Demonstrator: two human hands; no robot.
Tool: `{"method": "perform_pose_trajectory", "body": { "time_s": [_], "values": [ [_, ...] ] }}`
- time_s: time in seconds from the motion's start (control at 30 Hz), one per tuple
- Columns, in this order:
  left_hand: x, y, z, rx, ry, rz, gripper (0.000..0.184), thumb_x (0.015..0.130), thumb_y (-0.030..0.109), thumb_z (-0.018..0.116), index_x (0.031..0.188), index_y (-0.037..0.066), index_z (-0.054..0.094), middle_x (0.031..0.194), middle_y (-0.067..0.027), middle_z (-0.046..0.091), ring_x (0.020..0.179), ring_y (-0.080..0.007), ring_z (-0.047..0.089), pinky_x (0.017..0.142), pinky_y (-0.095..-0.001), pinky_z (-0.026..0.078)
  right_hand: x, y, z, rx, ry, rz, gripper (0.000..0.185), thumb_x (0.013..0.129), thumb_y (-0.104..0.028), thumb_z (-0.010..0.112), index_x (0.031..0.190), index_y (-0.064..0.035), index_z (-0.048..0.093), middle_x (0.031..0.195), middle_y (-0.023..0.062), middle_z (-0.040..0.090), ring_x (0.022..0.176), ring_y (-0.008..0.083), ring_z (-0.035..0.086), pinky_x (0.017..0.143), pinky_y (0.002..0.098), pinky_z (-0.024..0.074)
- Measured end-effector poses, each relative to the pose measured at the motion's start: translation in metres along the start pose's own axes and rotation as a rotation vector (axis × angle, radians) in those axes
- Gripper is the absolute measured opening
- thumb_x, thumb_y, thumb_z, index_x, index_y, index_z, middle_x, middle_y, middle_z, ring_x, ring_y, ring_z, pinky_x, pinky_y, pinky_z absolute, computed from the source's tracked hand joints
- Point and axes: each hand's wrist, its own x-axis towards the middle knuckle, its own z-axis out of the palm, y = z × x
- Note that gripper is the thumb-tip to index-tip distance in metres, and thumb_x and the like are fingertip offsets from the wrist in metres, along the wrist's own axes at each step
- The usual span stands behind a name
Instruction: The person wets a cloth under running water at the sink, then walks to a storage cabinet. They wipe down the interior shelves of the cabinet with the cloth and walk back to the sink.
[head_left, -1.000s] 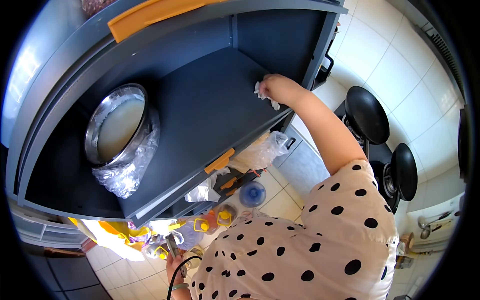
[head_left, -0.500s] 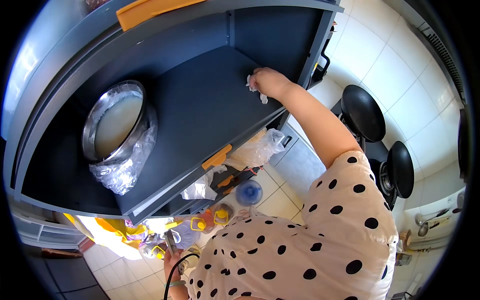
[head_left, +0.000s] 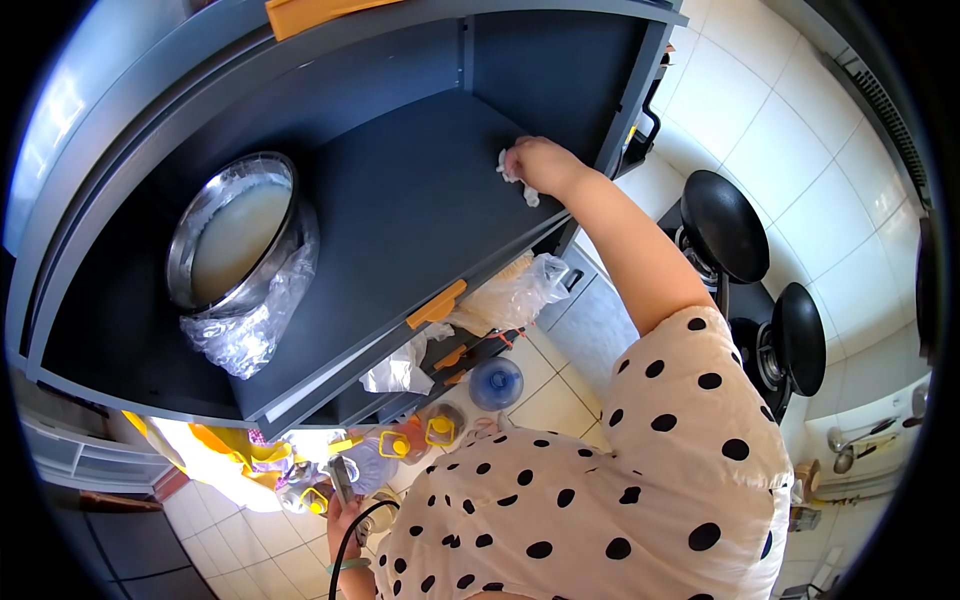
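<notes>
Near the right end of the dark grey shelf (head_left: 390, 200), my right hand (head_left: 540, 165) is closed round a crumpled white cloth or tissue (head_left: 530, 192) that touches the surface. Down at the lower left, my left hand (head_left: 343, 520) grips a slim phone-like device (head_left: 341, 482), with a black cable (head_left: 350, 545) looping beside it. A metal bowl (head_left: 232, 235) of cloudy pale liquid sits at the shelf's left, with clear plastic wrap (head_left: 250, 335) bunched against its side.
Two black pans (head_left: 724, 226) rest on the stove at the right. Below the shelf are plastic bags (head_left: 512, 300), an open drawer edge with orange handles (head_left: 437, 304), a blue water jug (head_left: 496, 384) and several yellow-handled bottles (head_left: 440, 426) on the tiled floor.
My right hand has shifted slightly left along the shelf with the white cloth since the earliest frame. My left hand still holds the device. The view has shifted a little.
</notes>
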Motion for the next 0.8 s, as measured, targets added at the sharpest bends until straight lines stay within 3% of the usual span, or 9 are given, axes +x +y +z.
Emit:
{"method": "perform_pose_trajectory", "body": {
  "time_s": [0.17,0.23,0.3,0.4,0.5,0.63,0.73,0.8],
  "values": [
    [-0.001,-0.003,0.002,0.019,0.008,0.021,0.055,0.074,0.026,0.065,0.118,-0.002,0.048,0.092,-0.0035,0.056,0.082,-0.0118,0.051,0.075,-0.0239,0.04,-0.046,-0.035,0.005,0.089,0.01,-0.138,0.015,0.071,0.0,0.055,0.081,-0.0057,0.064,0.087,0.0115,0.058,0.09,0.0282,0.055,0.077,0.0349,0.0446],
    [0.001,-0.005,-0.001,0.033,-0.007,0.025,0.056,0.074,0.027,0.065,0.119,-0.003,0.047,0.092,-0.0042,0.056,0.084,-0.0124,0.052,0.076,-0.0245,0.041,-0.064,-0.073,0.01,0.107,-0.039,-0.295,0.02,0.068,0.004,0.054,0.082,-0.0065,0.063,0.084,0.0109,0.056,0.089,0.0283,0.053,0.078,0.0346,0.0441],
    [0.003,-0.003,0.0,0.04,-0.037,0.014,0.058,0.074,0.028,0.065,0.12,-0.003,0.046,0.093,-0.0049,0.057,0.086,-0.0133,0.052,0.077,-0.0253,0.042,-0.086,-0.106,0.022,0.16,0.114,-0.495,0.022,0.068,0.004,0.054,0.085,-0.0073,0.061,0.082,0.0102,0.054,0.088,0.0288,0.052,0.08,0.0345,0.0431],
    [0.003,0.004,0.003,0.037,-0.076,-0.002,0.06,0.074,0.029,0.065,0.121,-0.004,0.044,0.096,-0.0061,0.057,0.089,-0.0148,0.054,0.08,-0.0266,0.042,-0.098,-0.121,0.028,0.179,0.208,-0.463,0.023,0.068,0.003,0.055,0.088,-0.0074,0.059,0.082,0.0095,0.053,0.089,0.0291,0.05,0.082,0.0353,0.0418],
    [0.003,0.006,0.003,0.037,-0.079,0.008,0.061,0.074,0.029,0.065,0.121,-0.004,0.044,0.098,-0.0069,0.057,0.091,-0.0159,0.054,0.082,-0.0276,0.043,-0.098,-0.086,0.013,0.092,0.216,-0.419,0.019,0.068,0.003,0.055,0.084,-0.0057,0.06,0.081,0.0101,0.054,0.086,0.0301,0.052,0.08,0.0354,0.0434],
    [0.003,0.001,-0.004,0.036,-0.057,0.004,0.061,0.074,0.029,0.065,0.12,-0.004,0.044,0.099,-0.007,0.056,0.091,-0.016,0.054,0.082,-0.0278,0.042,-0.089,-0.011,-0.001,-0.186,0.24,0.082,0.014,0.068,0.001,0.055,0.077,-0.0049,0.063,0.081,0.0142,0.058,0.083,0.0309,0.056,0.075,0.0364,0.0466],
    [0.006,-0.007,-0.01,0.048,-0.034,0.002,0.059,0.074,0.028,0.066,0.119,-0.004,0.045,0.098,-0.0063,0.056,0.09,-0.0158,0.054,0.082,-0.028,0.042,-0.086,-0.02,-0.002,-0.322,0.212,0.24,0.014,0.068,-0.001,0.055,0.079,-0.0043,0.063,0.085,0.0154,0.059,0.088,0.0302,0.056,0.077,0.0363,0.0463],
    [0.007,-0.006,-0.008,0.044,-0.041,-0.001,0.058,0.074,0.028,0.066,0.118,-0.003,0.045,0.097,-0.0058,0.056,0.089,-0.0155,0.054,0.081,-0.0282,0.043,-0.086,-0.045,0.006,-0.377,0.231,0.111,0.013,0.067,-0.002,0.054,0.078,-0.003,0.062,0.088,0.0157,0.06,0.09,0.03,0.056,0.08,0.0361,0.046]
  ]
}}
